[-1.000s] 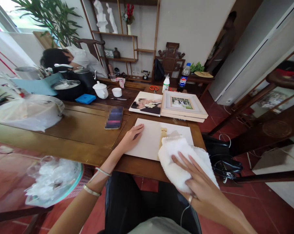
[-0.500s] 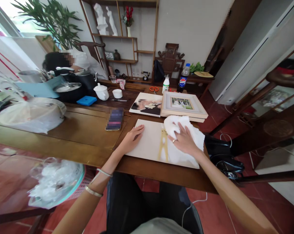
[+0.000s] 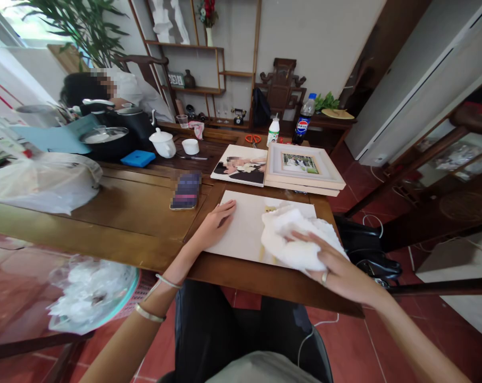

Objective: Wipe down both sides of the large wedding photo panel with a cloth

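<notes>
A pale flat board (image 3: 241,229) lies on the wooden table (image 3: 153,234) in front of me. My left hand (image 3: 218,223) rests flat on the board's left edge, fingers stretched out and holding nothing. On the right part of the board is a crumpled white cloth (image 3: 292,234), with my right hand (image 3: 324,260) gripping it near the board's front right corner. A yellowish stand-like piece (image 3: 269,209) on the board is mostly covered by the cloth. Behind the board lie a photo print (image 3: 241,166) and a framed photo (image 3: 305,165) on a stack.
A phone (image 3: 185,190) lies left of the board. Farther back are a white teapot (image 3: 163,143), a white cup (image 3: 190,147), orange scissors (image 3: 252,139), a white bottle (image 3: 273,131) and a cola bottle (image 3: 305,119). A bag-filled basket (image 3: 135,287) stands below left. Another person leans at the far left.
My right hand has drawn the cloth toward me and to the right, so it now covers most of the yellowish piece. My left hand has stayed on the board.
</notes>
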The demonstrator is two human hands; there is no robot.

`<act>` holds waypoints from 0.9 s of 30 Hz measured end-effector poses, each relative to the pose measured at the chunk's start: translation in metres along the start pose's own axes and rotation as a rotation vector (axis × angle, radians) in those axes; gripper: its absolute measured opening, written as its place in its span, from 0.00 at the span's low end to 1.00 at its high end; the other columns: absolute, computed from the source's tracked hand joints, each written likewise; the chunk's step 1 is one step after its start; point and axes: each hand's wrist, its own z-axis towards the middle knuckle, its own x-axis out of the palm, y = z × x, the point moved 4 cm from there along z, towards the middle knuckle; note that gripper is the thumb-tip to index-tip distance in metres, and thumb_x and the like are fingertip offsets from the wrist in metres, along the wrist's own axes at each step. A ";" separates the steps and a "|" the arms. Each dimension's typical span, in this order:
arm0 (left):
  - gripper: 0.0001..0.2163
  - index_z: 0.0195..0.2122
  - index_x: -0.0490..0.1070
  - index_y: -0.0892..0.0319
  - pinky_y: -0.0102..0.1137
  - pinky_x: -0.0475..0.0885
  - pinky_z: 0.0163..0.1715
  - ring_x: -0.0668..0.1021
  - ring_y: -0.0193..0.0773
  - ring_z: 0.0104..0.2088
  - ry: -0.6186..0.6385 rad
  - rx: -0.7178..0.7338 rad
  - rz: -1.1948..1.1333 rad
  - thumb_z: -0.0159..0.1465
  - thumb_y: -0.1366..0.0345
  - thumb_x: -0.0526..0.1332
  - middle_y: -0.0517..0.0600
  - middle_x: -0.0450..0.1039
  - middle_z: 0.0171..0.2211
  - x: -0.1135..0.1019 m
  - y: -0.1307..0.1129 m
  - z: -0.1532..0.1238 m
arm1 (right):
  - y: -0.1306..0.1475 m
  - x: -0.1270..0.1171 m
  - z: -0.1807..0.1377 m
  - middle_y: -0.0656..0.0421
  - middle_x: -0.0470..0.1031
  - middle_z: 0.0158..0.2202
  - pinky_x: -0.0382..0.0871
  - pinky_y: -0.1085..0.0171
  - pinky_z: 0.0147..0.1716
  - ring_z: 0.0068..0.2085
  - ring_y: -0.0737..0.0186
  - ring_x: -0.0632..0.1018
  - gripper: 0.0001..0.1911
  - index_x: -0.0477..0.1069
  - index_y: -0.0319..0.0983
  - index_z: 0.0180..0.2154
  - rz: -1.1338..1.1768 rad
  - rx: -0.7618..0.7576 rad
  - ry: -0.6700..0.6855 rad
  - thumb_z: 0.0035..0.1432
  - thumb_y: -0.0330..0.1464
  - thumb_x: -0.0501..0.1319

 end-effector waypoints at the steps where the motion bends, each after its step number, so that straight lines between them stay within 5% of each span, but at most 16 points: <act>1: 0.20 0.56 0.66 0.59 0.43 0.53 0.63 0.63 0.44 0.61 0.000 0.001 -0.002 0.67 0.60 0.49 0.54 0.63 0.60 0.000 0.000 0.000 | -0.014 -0.003 0.008 0.58 0.55 0.64 0.55 0.48 0.61 0.65 0.49 0.55 0.11 0.74 0.40 0.37 0.003 0.047 -0.024 0.60 0.34 0.54; 5: 0.20 0.56 0.67 0.59 0.43 0.53 0.63 0.64 0.44 0.61 -0.007 0.004 -0.019 0.67 0.59 0.49 0.54 0.63 0.60 -0.001 -0.001 0.000 | -0.046 -0.006 0.045 0.51 0.55 0.64 0.51 0.47 0.62 0.64 0.48 0.55 0.15 0.74 0.36 0.42 -0.158 0.158 -0.178 0.61 0.36 0.52; 9: 0.20 0.56 0.67 0.60 0.43 0.54 0.62 0.64 0.44 0.61 -0.010 0.007 -0.022 0.67 0.59 0.49 0.55 0.63 0.60 -0.001 0.001 0.000 | -0.030 0.005 0.059 0.51 0.53 0.65 0.42 0.45 0.63 0.66 0.47 0.49 0.16 0.75 0.35 0.38 -0.359 0.157 -0.253 0.61 0.36 0.52; 15: 0.20 0.56 0.67 0.60 0.44 0.54 0.62 0.64 0.44 0.61 -0.020 0.016 -0.008 0.67 0.59 0.49 0.55 0.63 0.59 0.001 0.003 0.000 | 0.042 0.021 0.006 0.56 0.45 0.67 0.38 0.44 0.64 0.67 0.46 0.43 0.10 0.75 0.36 0.30 -0.326 0.061 -0.112 0.55 0.30 0.55; 19: 0.20 0.56 0.67 0.60 0.44 0.53 0.62 0.64 0.45 0.61 -0.008 0.011 -0.004 0.67 0.59 0.49 0.55 0.63 0.59 0.001 0.001 0.000 | 0.064 0.007 -0.030 0.62 0.46 0.67 0.47 0.46 0.63 0.66 0.48 0.48 0.13 0.76 0.39 0.36 -0.181 0.037 0.059 0.50 0.27 0.56; 23: 0.20 0.56 0.67 0.61 0.44 0.53 0.62 0.64 0.44 0.61 -0.007 0.006 0.005 0.67 0.59 0.49 0.55 0.63 0.60 0.000 0.000 0.000 | 0.036 -0.012 -0.026 0.60 0.53 0.65 0.57 0.47 0.59 0.64 0.47 0.56 0.16 0.72 0.42 0.46 -0.025 0.139 0.166 0.55 0.32 0.56; 27: 0.20 0.56 0.67 0.60 0.44 0.54 0.62 0.64 0.44 0.61 -0.017 0.011 -0.004 0.66 0.60 0.49 0.55 0.63 0.59 -0.001 0.000 0.000 | -0.018 -0.015 0.013 0.53 0.54 0.65 0.60 0.49 0.57 0.63 0.43 0.57 0.20 0.73 0.37 0.40 -0.047 0.293 0.027 0.61 0.43 0.50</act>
